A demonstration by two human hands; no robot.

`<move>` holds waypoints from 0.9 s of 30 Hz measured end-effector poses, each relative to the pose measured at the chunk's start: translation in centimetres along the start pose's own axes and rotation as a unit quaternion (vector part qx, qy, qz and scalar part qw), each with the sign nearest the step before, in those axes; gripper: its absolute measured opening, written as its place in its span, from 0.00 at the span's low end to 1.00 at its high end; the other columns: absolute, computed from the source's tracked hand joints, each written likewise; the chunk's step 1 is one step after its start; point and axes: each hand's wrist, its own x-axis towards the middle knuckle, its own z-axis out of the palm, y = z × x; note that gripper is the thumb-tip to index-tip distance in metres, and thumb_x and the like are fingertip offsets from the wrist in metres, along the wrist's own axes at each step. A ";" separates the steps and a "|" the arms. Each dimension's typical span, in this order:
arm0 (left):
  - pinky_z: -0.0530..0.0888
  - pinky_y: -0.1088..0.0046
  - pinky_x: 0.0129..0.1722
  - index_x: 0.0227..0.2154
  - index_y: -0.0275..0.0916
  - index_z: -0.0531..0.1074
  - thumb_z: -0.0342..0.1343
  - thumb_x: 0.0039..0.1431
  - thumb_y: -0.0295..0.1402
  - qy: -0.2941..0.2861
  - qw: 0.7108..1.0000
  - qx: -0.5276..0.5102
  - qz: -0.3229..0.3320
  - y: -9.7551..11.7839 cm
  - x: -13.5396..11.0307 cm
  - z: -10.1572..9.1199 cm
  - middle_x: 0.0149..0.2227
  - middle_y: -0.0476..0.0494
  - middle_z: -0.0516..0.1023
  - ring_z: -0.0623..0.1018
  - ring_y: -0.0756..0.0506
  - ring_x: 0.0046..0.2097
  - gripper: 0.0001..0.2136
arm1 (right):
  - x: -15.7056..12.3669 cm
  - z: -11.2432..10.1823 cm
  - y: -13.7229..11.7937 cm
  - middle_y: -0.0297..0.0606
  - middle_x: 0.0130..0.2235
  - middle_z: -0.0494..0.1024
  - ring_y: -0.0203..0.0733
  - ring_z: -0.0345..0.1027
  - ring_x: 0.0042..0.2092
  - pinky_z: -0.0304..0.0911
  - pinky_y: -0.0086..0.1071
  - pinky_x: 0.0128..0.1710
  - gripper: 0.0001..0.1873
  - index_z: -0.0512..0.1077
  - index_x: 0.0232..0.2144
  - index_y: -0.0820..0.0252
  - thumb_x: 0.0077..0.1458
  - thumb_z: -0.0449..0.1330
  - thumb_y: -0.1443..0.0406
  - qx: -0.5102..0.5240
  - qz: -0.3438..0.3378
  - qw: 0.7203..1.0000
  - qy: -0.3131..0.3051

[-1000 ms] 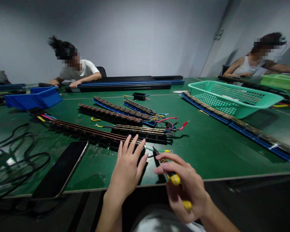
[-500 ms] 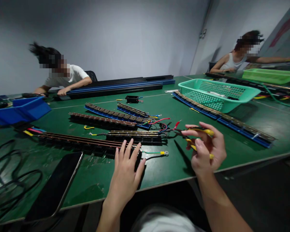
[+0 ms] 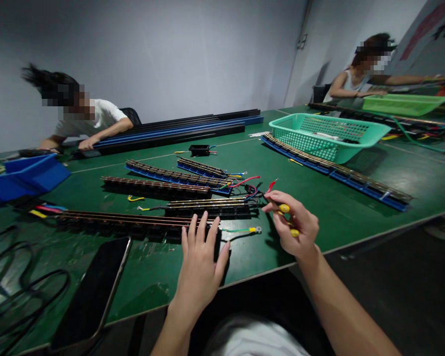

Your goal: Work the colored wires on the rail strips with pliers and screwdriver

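Observation:
My left hand [image 3: 201,257] lies with fingers spread over the right end of a long black strip [image 3: 122,225] that carries copper rails. A green wire [image 3: 239,230] with a yellow-sleeved ring terminal sticks out past that end. Wrapped in my right hand [image 3: 295,221] is a pair of yellow-handled pliers [image 3: 285,208]; its jaws are mostly hidden by the fingers. Just beyond those fingertips a red-sleeved wire end [image 3: 271,186] points upward. Beside it sits a shorter black strip with brass rails [image 3: 207,205], with several wires at its right end.
A dark phone [image 3: 91,291] and black cable [image 3: 25,282] lie at left, near a blue bin [image 3: 25,178]. A turquoise basket [image 3: 330,133] and a long blue-based strip [image 3: 337,173] are at right. Two people sit across the table, beside long black and blue profiles [image 3: 178,131].
My right hand has moved left and slightly in with the pliers, closing its grip more around them. The left hand stays on the strip, and the whole view has shifted a little.

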 end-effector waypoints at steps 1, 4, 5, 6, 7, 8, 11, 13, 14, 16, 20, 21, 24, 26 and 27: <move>0.56 0.38 0.65 0.65 0.42 0.60 0.49 0.69 0.37 -0.001 1.000 0.005 0.000 0.1 0.0 0.0 0.69 0.35 0.57 0.53 0.32 0.71 0.24 | 0.2 -0.1 -0.1 0.45 0.45 0.78 0.47 0.77 0.44 0.74 0.41 0.42 0.24 0.72 0.53 0.57 0.53 0.57 0.74 -0.009 -0.031 0.999 -0.027; 0.53 0.35 0.64 0.65 0.41 0.60 0.49 0.68 0.39 0.005 0.999 0.034 -0.012 0.3 0.0 0.1 0.69 0.33 0.57 0.53 0.31 0.70 0.24 | 0.7 -0.1 -0.4 0.41 0.35 0.80 0.52 0.75 0.49 0.74 0.43 0.44 0.27 0.71 0.53 0.59 0.50 0.57 0.76 -0.035 -0.105 0.989 -0.097; 0.52 0.33 0.64 0.65 0.40 0.60 0.49 0.68 0.40 0.010 0.999 0.047 -0.017 0.5 0.0 0.1 0.69 0.33 0.57 0.53 0.30 0.70 0.25 | 0.8 -0.1 -0.5 0.40 0.33 0.79 0.52 0.75 0.49 0.75 0.44 0.45 0.28 0.71 0.53 0.59 0.49 0.57 0.76 -0.042 -0.119 0.986 -0.112; 0.51 0.32 0.63 0.66 0.39 0.59 0.49 0.68 0.41 0.015 0.998 0.061 -0.022 0.6 0.0 0.1 0.69 0.32 0.57 0.53 0.29 0.70 0.25 | 0.9 -0.1 -0.5 0.39 0.32 0.79 0.52 0.76 0.48 0.75 0.45 0.46 0.28 0.71 0.53 0.59 0.49 0.56 0.76 -0.049 -0.130 0.983 -0.122; 0.50 0.32 0.63 0.66 0.38 0.59 0.48 0.68 0.42 0.018 0.997 0.074 -0.022 0.7 0.1 0.1 0.69 0.31 0.56 0.53 0.29 0.70 0.26 | 0.9 -0.1 -0.6 0.39 0.31 0.79 0.51 0.76 0.47 0.75 0.46 0.46 0.29 0.70 0.54 0.60 0.48 0.56 0.76 -0.055 -0.138 0.980 -0.132; 0.50 0.32 0.63 0.66 0.38 0.60 0.48 0.69 0.43 0.017 0.996 0.086 -0.017 0.8 0.3 0.0 0.69 0.30 0.55 0.52 0.28 0.70 0.27 | 1.0 0.0 -0.6 0.38 0.31 0.79 0.51 0.77 0.46 0.74 0.47 0.47 0.29 0.70 0.54 0.60 0.48 0.55 0.76 -0.060 -0.145 0.977 -0.141; 0.53 0.36 0.64 0.65 0.38 0.61 0.47 0.68 0.47 -0.017 0.993 0.115 0.035 0.7 1.1 -0.9 0.69 0.30 0.56 0.54 0.29 0.70 0.28 | 0.9 0.1 -0.7 0.36 0.29 0.78 0.48 0.77 0.41 0.73 0.50 0.50 0.29 0.69 0.53 0.60 0.47 0.54 0.76 -0.069 -0.164 0.969 -0.173; 0.54 0.39 0.65 0.66 0.39 0.61 0.48 0.67 0.49 -0.044 0.987 0.133 0.079 0.4 1.7 -1.6 0.70 0.33 0.56 0.55 0.31 0.70 0.29 | 0.8 0.1 -0.8 0.36 0.29 0.77 0.48 0.77 0.40 0.72 0.50 0.51 0.29 0.69 0.53 0.60 0.47 0.54 0.76 -0.072 -0.168 0.965 -0.188; 0.54 0.39 0.65 0.66 0.39 0.61 0.48 0.67 0.49 -0.050 0.984 0.144 0.092 0.2 1.9 -2.0 0.70 0.33 0.55 0.54 0.30 0.70 0.29 | 0.8 0.2 -0.8 0.37 0.30 0.77 0.49 0.77 0.42 0.73 0.50 0.51 0.29 0.69 0.53 0.60 0.47 0.54 0.76 -0.073 -0.164 0.966 -0.186; 0.55 0.42 0.66 0.66 0.39 0.61 0.49 0.67 0.49 -0.059 0.980 0.165 0.098 -0.5 2.4 -2.6 0.70 0.34 0.54 0.54 0.31 0.70 0.29 | 0.7 0.1 -0.8 0.40 0.33 0.78 0.51 0.75 0.47 0.74 0.47 0.48 0.28 0.69 0.53 0.60 0.48 0.54 0.76 -0.073 -0.145 0.972 -0.168; 0.58 0.46 0.65 0.67 0.39 0.59 0.49 0.67 0.50 -0.107 0.967 0.188 0.135 -2.6 2.7 -3.3 0.70 0.35 0.55 0.56 0.33 0.70 0.31 | 0.1 0.3 -0.9 0.45 0.42 0.78 0.50 0.74 0.51 0.74 0.42 0.46 0.26 0.68 0.53 0.59 0.51 0.54 0.76 -0.072 -0.090 0.986 -0.117; 0.59 0.47 0.65 0.67 0.39 0.57 0.48 0.67 0.51 -0.122 0.964 0.190 0.145 -3.2 2.8 -3.5 0.70 0.35 0.55 0.56 0.33 0.70 0.32 | -0.2 0.4 -0.8 0.46 0.43 0.78 0.49 0.74 0.50 0.73 0.42 0.46 0.26 0.68 0.53 0.58 0.52 0.55 0.76 -0.074 -0.077 0.989 -0.099; 0.60 0.49 0.65 0.68 0.37 0.55 0.48 0.66 0.52 -0.147 0.957 0.199 0.153 -4.7 3.4 -4.3 0.69 0.34 0.56 0.56 0.34 0.70 0.34 | -0.9 0.6 -0.7 0.45 0.47 0.76 0.45 0.77 0.44 0.73 0.40 0.45 0.26 0.67 0.54 0.56 0.53 0.56 0.76 -0.081 -0.019 0.996 -0.036; 0.59 0.50 0.65 0.68 0.36 0.55 0.48 0.66 0.53 -0.159 0.952 0.205 0.162 -5.2 4.0 -5.0 0.69 0.33 0.56 0.57 0.34 0.70 0.35 | -1.2 0.6 -0.8 0.45 0.49 0.76 0.43 0.78 0.41 0.73 0.38 0.41 0.27 0.66 0.56 0.55 0.54 0.57 0.75 -0.074 0.032 0.997 0.002; 0.59 0.51 0.65 0.68 0.36 0.55 0.49 0.66 0.53 -0.162 0.950 0.208 0.168 -5.4 4.3 -5.2 0.69 0.33 0.56 0.57 0.34 0.70 0.35 | -1.2 0.7 -1.0 0.45 0.49 0.76 0.43 0.78 0.41 0.73 0.38 0.39 0.28 0.65 0.57 0.55 0.54 0.57 0.74 -0.064 0.048 0.997 0.025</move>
